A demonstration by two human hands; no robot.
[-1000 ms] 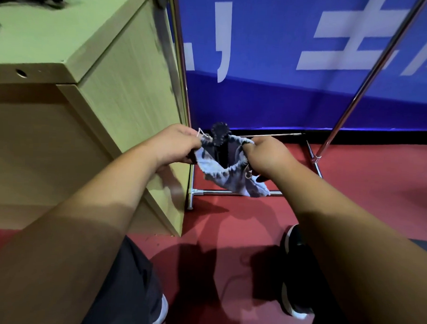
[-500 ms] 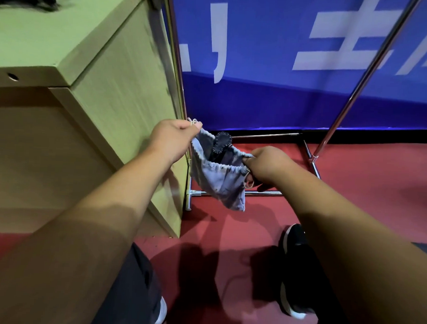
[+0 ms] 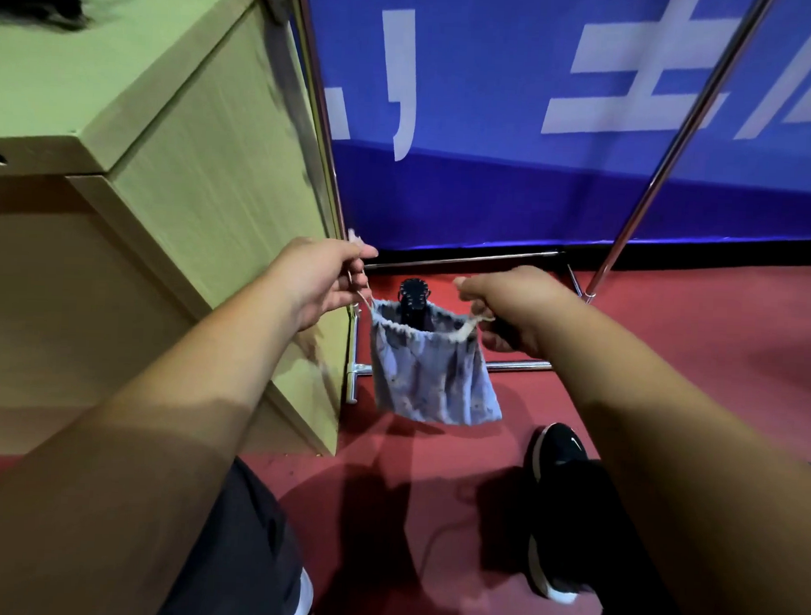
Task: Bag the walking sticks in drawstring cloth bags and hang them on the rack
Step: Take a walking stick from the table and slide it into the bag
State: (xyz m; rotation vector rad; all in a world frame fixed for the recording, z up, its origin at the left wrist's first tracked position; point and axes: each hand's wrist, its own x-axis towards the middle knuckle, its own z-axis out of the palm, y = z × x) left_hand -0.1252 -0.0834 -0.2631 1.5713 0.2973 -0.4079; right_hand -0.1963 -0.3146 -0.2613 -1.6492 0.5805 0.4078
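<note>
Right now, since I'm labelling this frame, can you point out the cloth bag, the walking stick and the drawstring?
cloth bag (image 3: 430, 378), head view, middle of its front fabric.
walking stick (image 3: 413, 293), head view, black end poking out of the bag's mouth.
drawstring (image 3: 467, 329), head view, taut pale cord beside the bag's mouth.

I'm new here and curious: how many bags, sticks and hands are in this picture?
Cloth bag: 1
Walking stick, its black end poking from the bag: 1
Hands: 2, left hand and right hand, each pinching the drawstring
Total: 4
</note>
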